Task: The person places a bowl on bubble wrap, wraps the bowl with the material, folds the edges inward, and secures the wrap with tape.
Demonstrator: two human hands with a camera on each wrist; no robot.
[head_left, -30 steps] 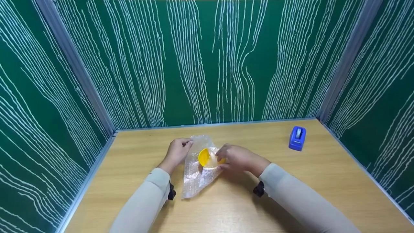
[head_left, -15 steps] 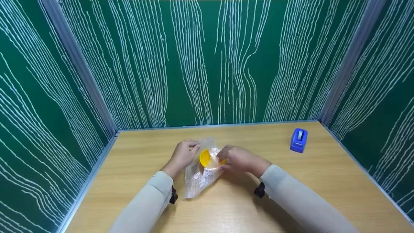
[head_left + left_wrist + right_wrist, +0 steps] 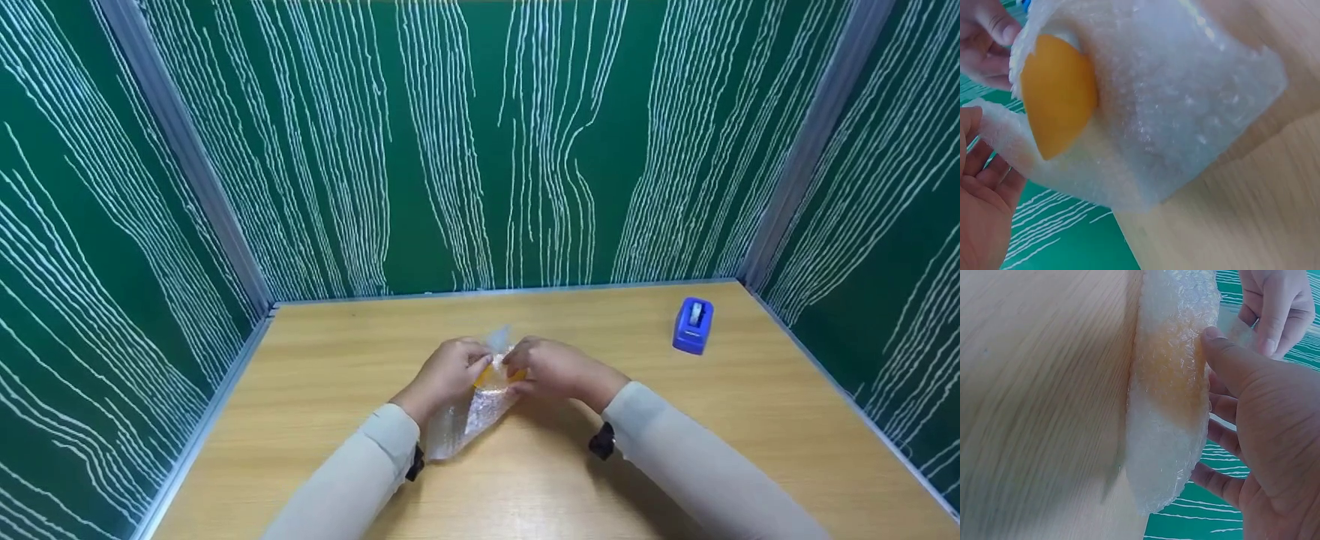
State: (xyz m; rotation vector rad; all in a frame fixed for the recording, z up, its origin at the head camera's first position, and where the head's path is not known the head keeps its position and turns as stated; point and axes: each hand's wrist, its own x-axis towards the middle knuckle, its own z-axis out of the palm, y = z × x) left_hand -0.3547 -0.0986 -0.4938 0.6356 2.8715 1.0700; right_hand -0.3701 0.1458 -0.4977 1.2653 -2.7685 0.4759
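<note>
A sheet of clear bubble wrap (image 3: 487,414) is partly folded round a yellow, cup-like thing (image 3: 1057,95). My right hand (image 3: 556,367) grips the wrapped thing from the right; in the right wrist view its thumb presses the wrap and the other fingers lie behind. With my left hand (image 3: 448,375) I pinch the loose edge of the wrap, drawn up over the open side of the yellow thing. The left wrist view shows yellow still bare between the two layers of wrap, and on the right wrist's side it shows only blurred through the bubbles.
A blue tape dispenser (image 3: 693,325) stands at the back right of the wooden table (image 3: 337,360). Green panels (image 3: 435,150) with wavy white lines close off the back and both sides. Dark wrist cameras (image 3: 602,441) sit beneath the sleeves.
My left hand has moved right with the wrap's loose edge, folding it over the yellow thing, which now shows far less. The right hand has kept its hold in nearly the same place.
</note>
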